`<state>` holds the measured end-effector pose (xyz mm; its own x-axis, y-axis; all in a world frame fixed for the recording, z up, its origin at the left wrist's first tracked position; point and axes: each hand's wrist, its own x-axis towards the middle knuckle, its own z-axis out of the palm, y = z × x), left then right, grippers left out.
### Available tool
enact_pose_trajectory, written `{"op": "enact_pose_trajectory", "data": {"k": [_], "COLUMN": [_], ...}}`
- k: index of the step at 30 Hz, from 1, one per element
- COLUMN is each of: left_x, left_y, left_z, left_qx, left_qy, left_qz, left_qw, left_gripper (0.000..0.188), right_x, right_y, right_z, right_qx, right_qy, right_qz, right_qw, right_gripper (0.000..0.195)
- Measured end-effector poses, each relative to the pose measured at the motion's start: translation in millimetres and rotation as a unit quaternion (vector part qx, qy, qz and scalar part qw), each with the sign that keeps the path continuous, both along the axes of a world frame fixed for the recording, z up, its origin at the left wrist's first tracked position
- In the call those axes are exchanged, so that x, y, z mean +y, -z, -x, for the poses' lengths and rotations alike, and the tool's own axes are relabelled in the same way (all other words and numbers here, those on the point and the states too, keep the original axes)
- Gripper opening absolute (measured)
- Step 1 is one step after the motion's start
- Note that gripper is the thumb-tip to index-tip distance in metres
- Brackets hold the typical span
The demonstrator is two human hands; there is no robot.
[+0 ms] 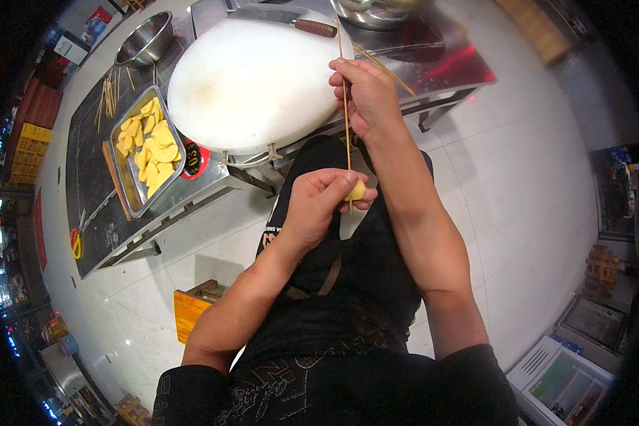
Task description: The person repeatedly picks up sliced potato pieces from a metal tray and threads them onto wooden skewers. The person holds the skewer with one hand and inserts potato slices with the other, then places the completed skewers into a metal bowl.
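Observation:
Over my lap, my left hand [322, 202] pinches a yellow potato slice [357, 190] between thumb and fingers. A thin bamboo skewer [347, 133] runs through or against the slice, and its lower end shows just below. My right hand [366, 98] grips the same skewer higher up, near the right edge of the round white cutting board [255, 85]. Left of the board, a steel tray [133, 183] holds several more yellow slices [157, 146]. Whether the skewer fully pierces the held slice is partly hidden by my fingers.
A knife with a brown handle [315, 28] lies at the board's far edge. Loose skewers [109, 96] lie on the dark table, others [383, 69] right of the board. Steel bowls [145, 40] stand behind. Scissors [77, 239] lie far left; a wooden stool [191, 311] stands below.

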<state>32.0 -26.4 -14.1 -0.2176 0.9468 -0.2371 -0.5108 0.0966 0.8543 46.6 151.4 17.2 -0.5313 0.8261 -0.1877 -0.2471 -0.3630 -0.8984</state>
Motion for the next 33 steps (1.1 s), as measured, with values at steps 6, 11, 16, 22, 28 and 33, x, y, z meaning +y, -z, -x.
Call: {"op": "enact_pose_trajectory", "data": {"k": [6, 11, 16, 22, 28, 33], "left_x": [-4.9, -4.1, -8.3, -15.7, -13.5, -15.1], "left_y": [-1.4, 2.9, 4.7, 12.8, 12.7, 17.6], "left_z": [-4.4, -3.1, -0.1, 6.0, 4.8, -2.1], "left_qx": [0.010, -0.006, -0.170, -0.151, -0.065, -0.056], "left_qy": [0.009, 0.016, 0.060, 0.062, 0.059, 0.037], "left_qz": [-0.002, -0.010, -0.019, -0.035, -0.039, -0.028], "left_qw": [1.000, 1.000, 0.983, 0.986, 0.995, 0.997], "left_gripper": [0.033, 0.035, 0.043, 0.048, 0.038, 0.030], "right_x": [1.8, -0.7, 12.4, 10.8, 6.8, -0.5], "right_y": [-6.0, -11.7, -3.7, -9.6, -10.0, -9.3], "right_z": [-1.6, -0.6, -6.2, -6.1, -5.4, -3.7], "right_qx": [-0.011, -0.040, 0.015, 0.006, 0.022, 0.051], "right_qy": [-0.026, -0.038, -0.010, 0.020, 0.024, 0.012], "right_qz": [0.011, 0.002, 0.043, 0.073, 0.058, 0.050], "right_qw": [1.000, 0.998, 0.999, 0.997, 0.998, 0.997], "right_gripper": [0.016, 0.019, 0.019, 0.017, 0.014, 0.014]}}
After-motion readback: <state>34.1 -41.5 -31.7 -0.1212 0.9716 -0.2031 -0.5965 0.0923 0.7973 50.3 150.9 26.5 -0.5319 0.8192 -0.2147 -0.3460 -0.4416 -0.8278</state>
